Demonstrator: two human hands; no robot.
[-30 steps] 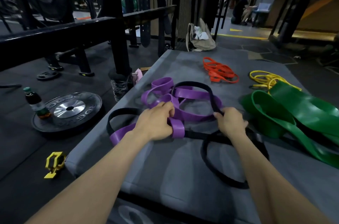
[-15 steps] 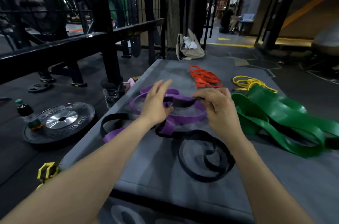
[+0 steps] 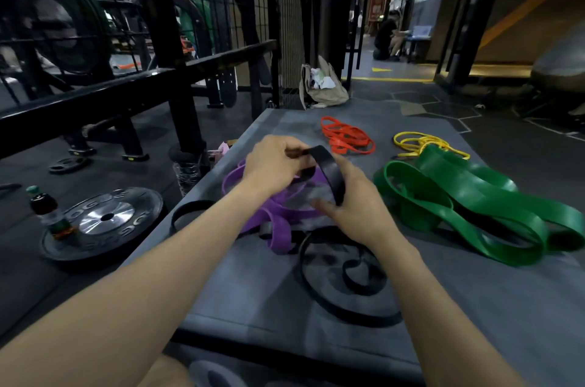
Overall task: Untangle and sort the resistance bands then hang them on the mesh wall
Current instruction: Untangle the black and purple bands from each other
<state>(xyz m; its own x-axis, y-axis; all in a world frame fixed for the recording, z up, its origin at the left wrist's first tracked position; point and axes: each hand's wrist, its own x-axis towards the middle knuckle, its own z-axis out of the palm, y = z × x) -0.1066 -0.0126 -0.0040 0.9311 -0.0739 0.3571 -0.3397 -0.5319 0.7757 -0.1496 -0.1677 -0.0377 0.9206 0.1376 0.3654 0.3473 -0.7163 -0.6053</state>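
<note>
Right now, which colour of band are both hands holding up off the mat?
The black band: left hand and right hand grip its raised loop. The purple, orange, yellow and green bands lie unheld.

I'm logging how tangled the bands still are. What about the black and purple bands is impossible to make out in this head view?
- How the black band threads through the purple band: hidden under the left hand and right hand.
- Whether the black loop at the mat's left edge is the same band: its run is covered by the left forearm.
- Band count: overlaps hide it.
</note>
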